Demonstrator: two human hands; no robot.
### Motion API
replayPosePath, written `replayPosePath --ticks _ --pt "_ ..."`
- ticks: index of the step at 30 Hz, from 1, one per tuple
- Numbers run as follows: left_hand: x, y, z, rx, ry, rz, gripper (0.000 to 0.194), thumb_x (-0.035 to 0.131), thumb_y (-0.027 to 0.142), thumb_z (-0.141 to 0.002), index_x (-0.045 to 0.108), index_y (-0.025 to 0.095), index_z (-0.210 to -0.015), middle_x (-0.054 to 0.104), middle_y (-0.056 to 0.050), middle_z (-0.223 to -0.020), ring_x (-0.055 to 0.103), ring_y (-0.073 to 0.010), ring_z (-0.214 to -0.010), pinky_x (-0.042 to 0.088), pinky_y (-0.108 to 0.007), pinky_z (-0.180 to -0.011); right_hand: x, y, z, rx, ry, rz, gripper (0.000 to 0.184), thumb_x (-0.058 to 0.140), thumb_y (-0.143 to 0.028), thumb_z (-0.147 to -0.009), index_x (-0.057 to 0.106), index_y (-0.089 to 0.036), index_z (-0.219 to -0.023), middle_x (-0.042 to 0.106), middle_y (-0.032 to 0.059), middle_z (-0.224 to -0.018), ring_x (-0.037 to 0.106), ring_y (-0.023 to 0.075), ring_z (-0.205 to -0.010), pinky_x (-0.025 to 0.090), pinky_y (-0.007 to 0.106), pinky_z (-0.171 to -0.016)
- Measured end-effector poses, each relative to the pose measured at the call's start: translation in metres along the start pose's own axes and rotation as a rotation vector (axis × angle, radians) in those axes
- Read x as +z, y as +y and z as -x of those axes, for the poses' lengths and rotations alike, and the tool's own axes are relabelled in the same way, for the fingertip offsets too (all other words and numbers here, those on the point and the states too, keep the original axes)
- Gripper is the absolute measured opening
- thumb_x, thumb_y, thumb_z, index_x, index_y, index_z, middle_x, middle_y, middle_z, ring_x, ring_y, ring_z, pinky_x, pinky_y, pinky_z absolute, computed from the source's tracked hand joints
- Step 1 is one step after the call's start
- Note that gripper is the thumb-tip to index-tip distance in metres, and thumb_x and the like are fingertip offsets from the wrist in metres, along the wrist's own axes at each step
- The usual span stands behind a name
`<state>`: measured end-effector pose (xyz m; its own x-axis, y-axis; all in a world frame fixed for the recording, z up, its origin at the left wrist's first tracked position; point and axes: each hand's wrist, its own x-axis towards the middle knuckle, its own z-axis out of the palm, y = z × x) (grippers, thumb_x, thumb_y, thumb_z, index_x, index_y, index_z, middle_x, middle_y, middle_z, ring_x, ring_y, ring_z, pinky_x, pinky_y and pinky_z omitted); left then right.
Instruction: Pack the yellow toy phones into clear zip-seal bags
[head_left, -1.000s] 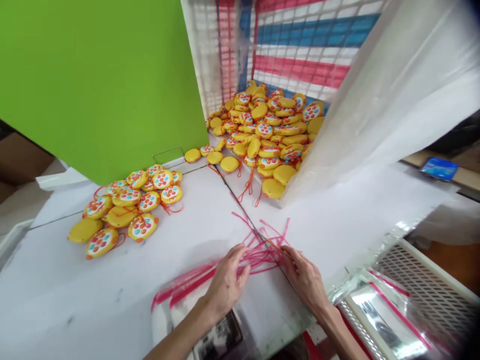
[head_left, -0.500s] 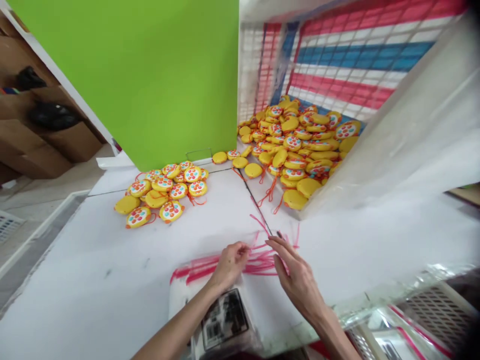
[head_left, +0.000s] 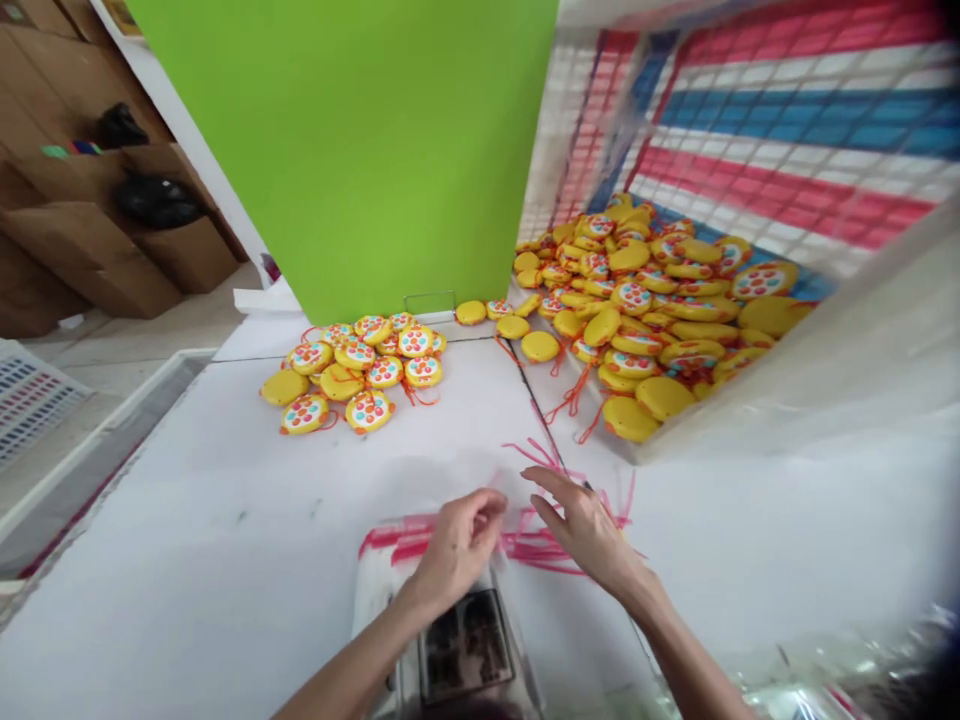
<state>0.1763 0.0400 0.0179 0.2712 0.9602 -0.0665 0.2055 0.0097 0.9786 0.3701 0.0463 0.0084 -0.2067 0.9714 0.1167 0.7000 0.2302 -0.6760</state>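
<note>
My left hand (head_left: pixel 463 542) is over the top edge of a stack of clear plastic bags (head_left: pixel 375 600), fingers pinched together. What they hold, if anything, I cannot make out. To its right, my right hand (head_left: pixel 589 530) hovers with thumb and fingers apart, nothing visible between them. Thin pink strips (head_left: pixel 544 552) lie loose on the table under and around the right hand. Pink bands run along the bags' top edge, and a dark printed panel (head_left: pixel 466 648) shows on the stack. Beyond the hands lies a small pile of yellow oval toys (head_left: pixel 367 412) with coloured dots and orange cords.
A larger heap of the same toys (head_left: pixel 630 340) spills from a mesh-sided bin with striped cloth (head_left: pixel 780 120) at the right. A green panel (head_left: pixel 337 160) stands at the back of the white table (head_left: pixel 187 560). Cardboard boxes (head_left: pixel 67 240) and a white basket (head_left: pixel 37 400) are at the left.
The view has turned a little to the left, so the scene sits farther right. My right hand's thumb and fingers have lifted slightly off the pink strips; my left hand stays pinched.
</note>
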Motion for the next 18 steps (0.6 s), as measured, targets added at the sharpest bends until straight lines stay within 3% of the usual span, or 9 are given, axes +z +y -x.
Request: replayPosePath --ticks 5,8,10,12,14,16,18 --pt "-0.013 0.005 0.005 -0.001 0.099 0.016 0.017 0.05 0.019 -0.078 0.064 0.016 -0.087 0.068 -0.007 -0.088 0.063 -0.0185 -0.082 0.05 -0.029 -0.075 0.009 -0.03 -0.036 -0.153 -0.052 -0.087 0.035 0.044 -0.024 -0.085 0.06 -0.021 -0.115 0.062 0.0085 -0.119 0.054 0.0222 -0.115 0.042 0.042 -0.098" --pt "-0.034 0.012 0.001 0.002 0.082 0.056 0.02 0.047 0.025 -0.082 0.065 0.015 -0.086 0.069 -0.007 -0.08 0.065 -0.0186 -0.075 0.052 -0.029 -0.069 0.012 -0.051 -0.049 -0.196 -0.283 -0.221 0.033 0.042 -0.028 -0.089 0.061 -0.024 -0.115 0.066 0.005 -0.112 0.061 0.0193 -0.104 0.048 0.033 -0.089" --pt "-0.054 0.007 0.003 0.008 0.196 0.007 0.024 0.044 0.028 -0.084 0.063 0.016 -0.09 0.069 -0.008 -0.082 0.066 -0.0206 -0.078 0.053 -0.034 -0.073 0.012 -0.05 -0.055 -0.201 -0.426 -0.211 0.029 0.042 -0.029 -0.089 0.065 -0.024 -0.107 0.07 0.003 -0.098 0.065 0.0176 -0.088 0.051 0.028 -0.078" --pt "-0.071 -0.012 0.015 0.037 0.376 -0.102 0.023 0.047 0.028 -0.082 0.062 0.017 -0.095 0.067 -0.011 -0.094 0.063 -0.0242 -0.092 0.049 -0.041 -0.086 0.011 -0.032 -0.065 -0.199 -0.398 -0.074 0.024 0.047 -0.027 -0.085 0.068 -0.023 -0.097 0.071 0.0037 -0.09 0.066 0.0191 -0.082 0.051 0.031 -0.076" --pt "-0.075 -0.043 0.033 0.105 0.459 -0.248 0.025 0.048 0.028 -0.082 0.062 0.021 -0.1 0.066 -0.012 -0.099 0.061 -0.0253 -0.096 0.047 -0.043 -0.09 0.009 -0.006 -0.083 -0.178 -0.241 0.106 0.022 0.052 -0.025 -0.08 0.068 -0.021 -0.094 0.071 0.0077 -0.095 0.065 0.0233 -0.089 0.05 0.038 -0.083" --pt "-0.064 -0.077 0.052 0.15 0.357 -0.398 0.025 0.048 0.028 -0.082 0.064 0.026 -0.101 0.067 -0.01 -0.101 0.062 -0.0258 -0.096 0.051 -0.041 -0.086 0.009 0.013 -0.111 -0.13 -0.123 0.211 0.027 0.05 -0.024 -0.079 0.066 -0.019 -0.1 0.069 0.011 -0.101 0.064 0.0252 -0.093 0.048 0.043 -0.085" --pt "-0.046 -0.105 0.068 0.223 0.247 -0.466 0.017 0.056 0.033 -0.077 0.07 0.03 -0.087 0.07 -0.009 -0.093 0.065 -0.0296 -0.091 0.055 -0.042 -0.078 0.015 0.016 -0.145 -0.111 -0.12 0.235 0.031 0.047 -0.024 -0.082 0.063 -0.017 -0.107 0.067 0.0122 -0.105 0.063 0.0246 -0.097 0.046 0.043 -0.089"
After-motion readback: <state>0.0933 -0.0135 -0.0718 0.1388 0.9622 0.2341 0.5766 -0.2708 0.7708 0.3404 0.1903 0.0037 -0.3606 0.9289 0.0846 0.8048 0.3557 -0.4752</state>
